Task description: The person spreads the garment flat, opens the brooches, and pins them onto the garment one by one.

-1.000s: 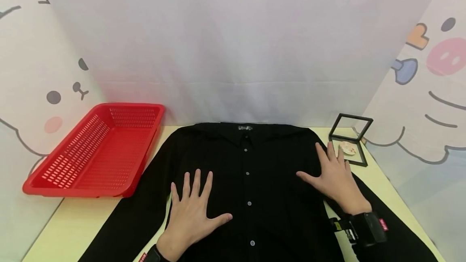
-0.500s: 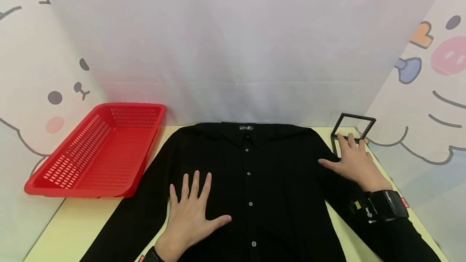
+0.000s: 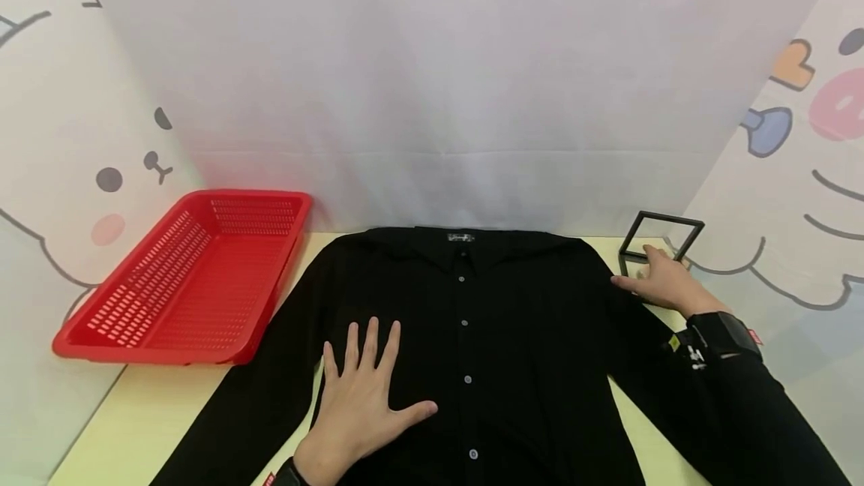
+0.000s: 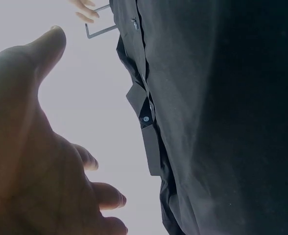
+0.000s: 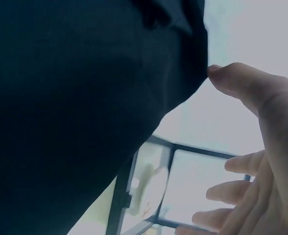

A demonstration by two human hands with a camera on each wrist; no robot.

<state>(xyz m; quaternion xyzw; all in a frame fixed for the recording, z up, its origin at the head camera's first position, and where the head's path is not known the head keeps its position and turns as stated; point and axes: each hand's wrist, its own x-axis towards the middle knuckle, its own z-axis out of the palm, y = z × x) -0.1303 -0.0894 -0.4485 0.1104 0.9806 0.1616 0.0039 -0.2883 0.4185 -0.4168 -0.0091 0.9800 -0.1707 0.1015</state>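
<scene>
A black long-sleeved button shirt lies spread front up, collar at the far side. Over its chest my left hand hovers, fingers straight and spread, holding nothing; the left wrist view shows a gap between palm and cloth. At the far right, a clear case with black edges stands with its lid raised. My right hand reaches over this case and hides much of it. In the right wrist view a pale round piece with reddish marks sits inside, apart from my loosely bent fingers.
An empty red plastic basket with slotted sides stands at the left on the pale yellow table. A white backdrop closes off the back, and cartoon-printed panels flank both sides.
My right hand has moved right and away from me, from above the shirt's shoulder side to over the case. My left hand keeps its place.
</scene>
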